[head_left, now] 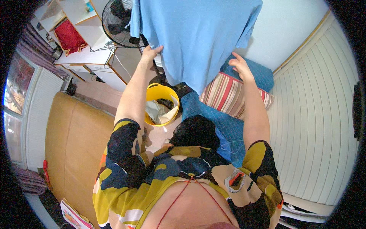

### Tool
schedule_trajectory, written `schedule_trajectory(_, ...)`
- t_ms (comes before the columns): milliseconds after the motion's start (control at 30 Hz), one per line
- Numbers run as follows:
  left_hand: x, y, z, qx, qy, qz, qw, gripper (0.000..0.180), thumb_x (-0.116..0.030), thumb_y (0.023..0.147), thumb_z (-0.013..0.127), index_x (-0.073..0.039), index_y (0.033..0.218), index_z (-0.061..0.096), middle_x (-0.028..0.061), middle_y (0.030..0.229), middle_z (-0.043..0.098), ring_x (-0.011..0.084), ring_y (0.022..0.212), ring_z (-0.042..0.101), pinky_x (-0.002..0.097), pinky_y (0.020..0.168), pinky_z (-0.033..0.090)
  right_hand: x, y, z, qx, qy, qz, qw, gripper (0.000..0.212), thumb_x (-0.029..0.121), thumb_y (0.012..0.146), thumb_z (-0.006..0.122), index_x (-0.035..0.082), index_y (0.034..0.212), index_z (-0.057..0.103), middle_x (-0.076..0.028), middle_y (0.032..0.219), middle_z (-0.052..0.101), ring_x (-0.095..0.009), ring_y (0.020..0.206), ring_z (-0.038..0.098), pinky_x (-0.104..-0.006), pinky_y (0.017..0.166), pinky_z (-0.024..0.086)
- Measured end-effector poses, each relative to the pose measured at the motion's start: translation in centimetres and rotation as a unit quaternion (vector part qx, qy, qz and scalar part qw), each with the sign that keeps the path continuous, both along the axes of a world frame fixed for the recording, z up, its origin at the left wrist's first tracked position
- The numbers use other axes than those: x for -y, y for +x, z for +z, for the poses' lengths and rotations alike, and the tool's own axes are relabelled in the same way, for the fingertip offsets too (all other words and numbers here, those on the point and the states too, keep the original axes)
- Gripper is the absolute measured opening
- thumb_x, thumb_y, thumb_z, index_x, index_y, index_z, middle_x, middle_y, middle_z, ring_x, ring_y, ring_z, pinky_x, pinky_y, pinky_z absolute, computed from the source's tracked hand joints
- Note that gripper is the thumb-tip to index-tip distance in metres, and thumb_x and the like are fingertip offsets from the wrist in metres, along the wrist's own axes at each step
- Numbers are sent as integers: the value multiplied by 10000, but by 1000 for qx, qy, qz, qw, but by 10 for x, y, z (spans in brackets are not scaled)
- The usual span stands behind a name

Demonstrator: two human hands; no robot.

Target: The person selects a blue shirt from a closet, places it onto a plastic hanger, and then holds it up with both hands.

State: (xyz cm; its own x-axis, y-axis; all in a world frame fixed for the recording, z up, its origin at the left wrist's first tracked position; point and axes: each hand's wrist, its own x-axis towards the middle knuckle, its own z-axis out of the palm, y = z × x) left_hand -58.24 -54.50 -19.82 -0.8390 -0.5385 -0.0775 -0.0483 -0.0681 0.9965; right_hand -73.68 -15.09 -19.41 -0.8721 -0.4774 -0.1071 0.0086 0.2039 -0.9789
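Note:
A light blue short-sleeved shirt [187, 38] hangs spread out in front of me, its top running past the upper edge of the view. Its lower edge droops to a point above the sofa. At the shirt's left side is my left hand [151, 52], with fingers apart and one fingertip at the fabric; any grip on it does not show. On the other side, my right hand [241, 66] is open, fingers stretched toward the shirt's right edge. Both arms reach forward, and what holds the shirt up is not visible.
A yellow tub [149, 95] with cloth inside stands on the floor below my left forearm. Behind the shirt's left side is a black fan [118, 26]. A striped cushion [223, 93] lies on the blue sofa [228, 133]. A tan padded surface [80, 141] extends along the left.

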Motion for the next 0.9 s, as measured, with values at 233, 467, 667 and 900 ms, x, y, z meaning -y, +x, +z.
schedule_trajectory(233, 33, 13, -19, -16, -101, 58, 993, 304, -72, 768, 644, -32, 1062, 580, 46, 975, 624, 163, 903, 560, 310, 808, 422, 5, -23, -24, 5, 21, -46, 999, 688, 136, 655, 628, 96, 1306, 408, -86, 1248, 482, -207, 1087, 467, -373, 842, 397)
schedule_trajectory(467, 23, 27, -34, -84, -87, 30, 992, 343, -36, 754, 644, -13, 1086, 563, 58, 991, 618, 172, 921, 561, 307, 843, 421, 26, -43, -67, -24, 1, 38, 999, 602, 58, 648, 621, 20, 1221, 441, -67, 1125, 555, -214, 974, 543, -331, 812, 439)
schedule_trajectory(667, 19, 14, -97, 26, -10, -51, 998, 433, 25, 697, 655, 12, 1106, 515, 116, 1042, 598, 217, 964, 560, 325, 871, 413, 24, -30, -130, -53, 46, 54, 996, 402, 169, 596, 665, -17, 951, 637, -94, 916, 650, -188, 824, 600, -304, 770, 453)
schedule_trajectory(900, -10, 4, -149, 208, -45, -124, 969, 362, -55, 721, 665, -24, 1065, 557, 72, 976, 608, 191, 884, 586, 329, 677, 513, -28, -20, -187, -25, 139, 35, 989, 355, 121, 653, 685, -15, 973, 616, -63, 890, 633, -153, 806, 577, -279, 770, 442)
